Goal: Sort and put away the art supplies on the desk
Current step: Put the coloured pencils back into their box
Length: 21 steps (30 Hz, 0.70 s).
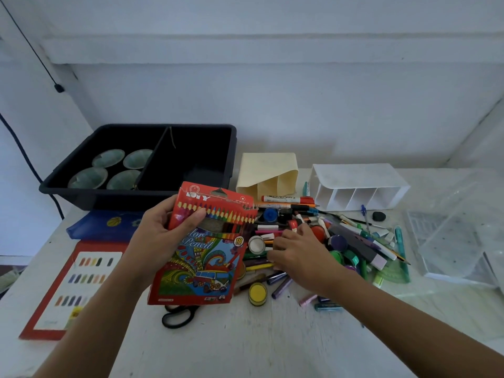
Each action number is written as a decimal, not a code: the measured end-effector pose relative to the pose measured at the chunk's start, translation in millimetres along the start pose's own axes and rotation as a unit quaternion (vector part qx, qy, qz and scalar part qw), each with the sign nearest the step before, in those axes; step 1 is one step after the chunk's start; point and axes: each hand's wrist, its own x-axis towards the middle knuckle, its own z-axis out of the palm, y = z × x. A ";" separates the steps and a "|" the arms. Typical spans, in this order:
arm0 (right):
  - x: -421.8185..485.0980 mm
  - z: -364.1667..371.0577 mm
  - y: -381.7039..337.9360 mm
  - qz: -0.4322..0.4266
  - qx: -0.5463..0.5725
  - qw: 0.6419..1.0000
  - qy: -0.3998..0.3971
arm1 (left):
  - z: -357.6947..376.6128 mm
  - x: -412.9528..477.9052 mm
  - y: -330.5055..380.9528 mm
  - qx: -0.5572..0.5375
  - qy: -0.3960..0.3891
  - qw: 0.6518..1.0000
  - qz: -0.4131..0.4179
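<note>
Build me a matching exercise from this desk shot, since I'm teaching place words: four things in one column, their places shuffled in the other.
Things
1. colour pencil box
2. scissors
3. round dishes
4. white organiser

Places
A. in the left compartment of the black tray
B. lying on its side, right of the cream holder
C. gripped by the left hand
D. on the desk, blades hidden behind the held box

Pairs: 1-C, 2-D, 3-A, 4-B
</note>
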 end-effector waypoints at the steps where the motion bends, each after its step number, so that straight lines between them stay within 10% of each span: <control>1: 0.5 0.5 -0.1 -0.003 -0.003 1.000 -0.003 | 0.5 -0.1 0.9 -0.003 0.001 1.000 0.001; 13: -6.5 -15.4 2.9 0.071 0.121 0.990 0.005 | 0.6 -3.4 4.7 -0.035 0.015 0.999 -0.011; 21: 2.6 -61.8 5.2 0.195 0.464 0.847 0.169 | -2.2 -1.1 8.4 -0.066 0.016 0.998 -0.019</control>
